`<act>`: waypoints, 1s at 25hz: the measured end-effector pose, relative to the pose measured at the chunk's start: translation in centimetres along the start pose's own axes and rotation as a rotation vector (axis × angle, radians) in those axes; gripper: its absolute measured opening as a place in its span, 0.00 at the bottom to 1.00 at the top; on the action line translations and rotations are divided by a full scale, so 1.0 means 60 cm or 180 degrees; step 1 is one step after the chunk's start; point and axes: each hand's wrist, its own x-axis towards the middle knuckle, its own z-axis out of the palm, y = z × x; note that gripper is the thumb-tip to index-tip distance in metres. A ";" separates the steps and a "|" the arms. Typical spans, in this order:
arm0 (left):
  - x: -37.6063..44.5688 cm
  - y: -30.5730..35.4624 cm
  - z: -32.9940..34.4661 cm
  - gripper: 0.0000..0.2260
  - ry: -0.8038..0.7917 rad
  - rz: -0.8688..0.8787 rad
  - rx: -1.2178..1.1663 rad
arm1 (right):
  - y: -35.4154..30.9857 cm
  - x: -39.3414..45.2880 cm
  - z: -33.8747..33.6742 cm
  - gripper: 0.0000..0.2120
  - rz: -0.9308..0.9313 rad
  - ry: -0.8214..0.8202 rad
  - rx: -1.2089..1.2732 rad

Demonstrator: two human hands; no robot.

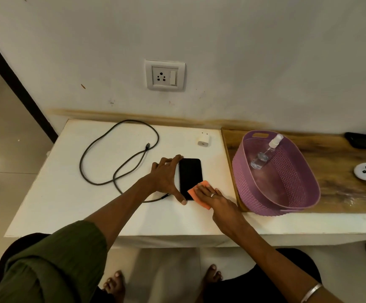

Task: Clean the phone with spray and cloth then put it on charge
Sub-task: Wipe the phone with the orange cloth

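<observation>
Both hands are engaged at the phone, which lies flat and screen-up on the white surface, just left of the purple basket. The left hand is spread wide, thumb and forefinger braced against the phone's near and far left corners so that it is pinned, not lifted. The right hand is laid flat, fingers extended, pressing the orange cloth onto the phone's near right corner; nothing is gripped, only pressed.

The wiping step is judged to be in hand. It would be done well with light, even strokes carried across the whole screen, the bracing hand kept firm so the phone is not pushed toward the cable. Both forearms are extended forward and converge on the phone. The spray bottle rests inside the basket, and the charger plug lies unconnected below the wall socket.
</observation>
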 end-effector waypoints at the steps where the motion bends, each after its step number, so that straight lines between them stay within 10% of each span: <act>1: 0.000 0.000 0.000 0.68 -0.0002 0.0008 0.0006 | -0.011 -0.009 0.010 0.42 0.0202 0.0290 0.0239; 25: 0.003 0.005 -0.003 0.67 -0.0141 0.0044 -0.0026 | -0.007 0.068 -0.043 0.27 0.0478 0.1285 0.0948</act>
